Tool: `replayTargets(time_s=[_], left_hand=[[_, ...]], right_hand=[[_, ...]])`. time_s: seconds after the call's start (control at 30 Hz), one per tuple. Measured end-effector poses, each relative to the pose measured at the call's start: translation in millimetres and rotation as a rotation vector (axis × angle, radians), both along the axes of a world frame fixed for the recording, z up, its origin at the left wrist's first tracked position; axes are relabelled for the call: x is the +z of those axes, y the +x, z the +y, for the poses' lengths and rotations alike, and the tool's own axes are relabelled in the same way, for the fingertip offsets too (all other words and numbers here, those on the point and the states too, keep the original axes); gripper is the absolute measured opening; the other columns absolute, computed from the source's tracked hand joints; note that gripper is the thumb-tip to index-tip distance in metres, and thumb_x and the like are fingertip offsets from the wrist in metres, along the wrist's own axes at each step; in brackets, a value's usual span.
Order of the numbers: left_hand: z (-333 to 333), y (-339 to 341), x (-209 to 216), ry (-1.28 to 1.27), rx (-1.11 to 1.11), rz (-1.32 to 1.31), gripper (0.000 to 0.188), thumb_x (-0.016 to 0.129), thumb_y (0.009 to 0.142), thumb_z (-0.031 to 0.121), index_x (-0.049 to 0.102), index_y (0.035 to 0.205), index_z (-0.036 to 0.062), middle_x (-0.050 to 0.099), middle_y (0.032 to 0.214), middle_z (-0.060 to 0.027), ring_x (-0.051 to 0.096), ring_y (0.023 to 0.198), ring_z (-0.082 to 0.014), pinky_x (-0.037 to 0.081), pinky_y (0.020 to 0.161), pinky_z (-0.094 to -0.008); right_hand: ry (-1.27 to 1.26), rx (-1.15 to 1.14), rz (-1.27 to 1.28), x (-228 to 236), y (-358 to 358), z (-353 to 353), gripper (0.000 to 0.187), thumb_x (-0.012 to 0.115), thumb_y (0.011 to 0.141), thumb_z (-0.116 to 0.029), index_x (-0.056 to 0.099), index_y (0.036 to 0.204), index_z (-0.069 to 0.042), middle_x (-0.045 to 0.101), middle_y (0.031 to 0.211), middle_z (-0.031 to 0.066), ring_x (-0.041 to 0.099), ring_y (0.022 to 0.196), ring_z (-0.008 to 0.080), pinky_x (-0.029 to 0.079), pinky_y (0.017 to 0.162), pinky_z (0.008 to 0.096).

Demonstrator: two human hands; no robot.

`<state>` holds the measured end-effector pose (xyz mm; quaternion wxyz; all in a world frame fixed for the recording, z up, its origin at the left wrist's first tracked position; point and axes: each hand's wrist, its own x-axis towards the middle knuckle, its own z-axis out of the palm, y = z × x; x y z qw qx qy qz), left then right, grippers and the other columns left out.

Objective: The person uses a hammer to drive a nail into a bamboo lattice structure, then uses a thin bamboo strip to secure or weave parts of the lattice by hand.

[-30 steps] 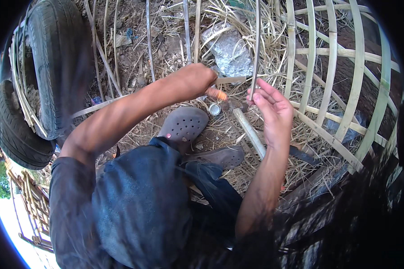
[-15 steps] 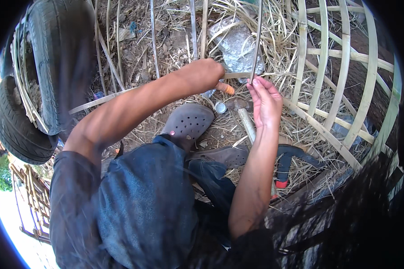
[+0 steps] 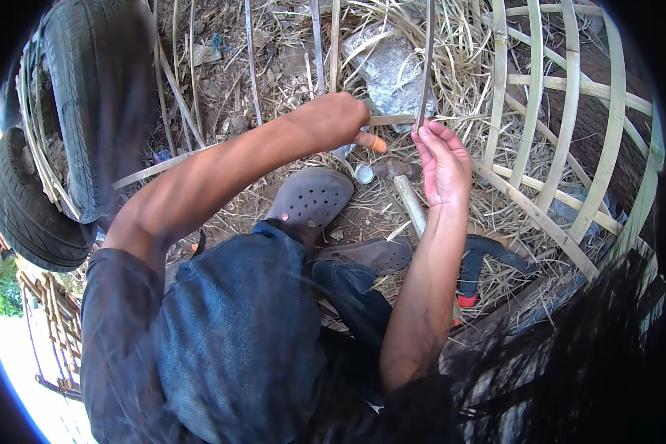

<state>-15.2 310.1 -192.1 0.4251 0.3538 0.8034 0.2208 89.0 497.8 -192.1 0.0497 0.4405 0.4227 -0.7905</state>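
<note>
Red-tipped tool [image 3: 471, 271]: lying beside right forearm [image 3: 424, 296], type unclear.
Hammer [image 3: 409, 201]: lying low, forearm covering some handle.
Right hand [image 3: 447, 169]: pinching upright strip [image 3: 428, 59], top running off-frame.
Left hand [image 3: 339, 118]: gripping cross strip [image 3: 392, 120], fingertips hidden, left arm [image 3: 229, 166] blocking its middle.
Rock [image 3: 392, 74]: lying beyond strips' crossing.
Tyres [image 3: 70, 111]: standing far left, getting cut off.

The left sleeve [image 3: 122, 303] is dark and short, the right sleeve [image 3: 422, 411] nearly black. The trousers [image 3: 237, 325] are blue, faded and speckled over the left knee. Both clogs [image 3: 317, 194] are grey-brown, round-toed and pierced with holes; the far one bears a pinkish stud [image 3: 285, 217]. An orange wrap [image 3: 371, 141] rings a digit of the left hand [image 3: 340, 118].
</note>
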Motion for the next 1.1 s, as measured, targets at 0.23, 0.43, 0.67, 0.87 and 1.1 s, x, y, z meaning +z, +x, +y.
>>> replayTargets(time_s=[0.23, 0.43, 0.67, 0.87, 1.1], left_hand=[[-2, 2, -5, 0.047, 0.014, 0.025, 0.060, 0.063, 0.074, 0.055, 0.062, 0.075, -0.0044, 0.059, 0.064, -0.0216, 0.063, 0.069, -0.0404, 0.051, 0.064, -0.0443], [-2, 1, -8, 0.023, -0.005, 0.013, 0.061, 0.063, 0.074, 0.056, 0.062, 0.076, -0.0043, 0.059, 0.063, -0.0213, 0.063, 0.069, -0.0405, 0.051, 0.064, -0.0445], [-1, -1, -7, 0.031, -0.012, 0.001, 0.060, 0.063, 0.074, 0.055, 0.062, 0.079, -0.0046, 0.060, 0.066, -0.0210, 0.063, 0.071, -0.0399, 0.051, 0.065, -0.0447], [-1, 2, -5, -0.031, -0.018, 0.032, 0.056, 0.065, 0.074, 0.051, 0.061, 0.085, -0.0038, 0.062, 0.069, -0.0205, 0.064, 0.074, -0.0391, 0.052, 0.066, -0.0453], [-2, 1, -2, 0.008, -0.037, 0.063, 0.056, 0.065, 0.074, 0.052, 0.059, 0.081, -0.0034, 0.062, 0.067, -0.0200, 0.065, 0.074, -0.0393, 0.052, 0.066, -0.0457]], right_hand=[[-0.002, -0.014, -0.015, 2, -4, -2, 0.016, 0.065, 0.079, 0.010, 0.063, 0.094, 0.003, 0.067, 0.097, 0.0157, 0.066, 0.088, 0.0204, 0.056, 0.084, 0.0297], [0.003, -0.007, -0.021, 3, -5, -5, 0.017, 0.066, 0.078, 0.011, 0.062, 0.092, 0.003, 0.066, 0.096, 0.0152, 0.066, 0.089, 0.0199, 0.056, 0.084, 0.0291], [0.022, 0.047, -0.024, 5, -7, -3, 0.020, 0.067, 0.078, 0.010, 0.062, 0.095, 0.002, 0.067, 0.095, 0.0142, 0.066, 0.087, 0.0183, 0.056, 0.084, 0.0280], [0.061, 0.099, -0.029, 2, -6, -7, 0.021, 0.070, 0.078, 0.006, 0.062, 0.097, 0.003, 0.067, 0.094, 0.0134, 0.067, 0.085, 0.0174, 0.056, 0.081, 0.0268], [0.055, 0.112, -0.006, -2, -2, 5, 0.023, 0.072, 0.079, 0.002, 0.063, 0.100, 0.004, 0.068, 0.092, 0.0126, 0.067, 0.083, 0.0171, 0.056, 0.080, 0.0264]])
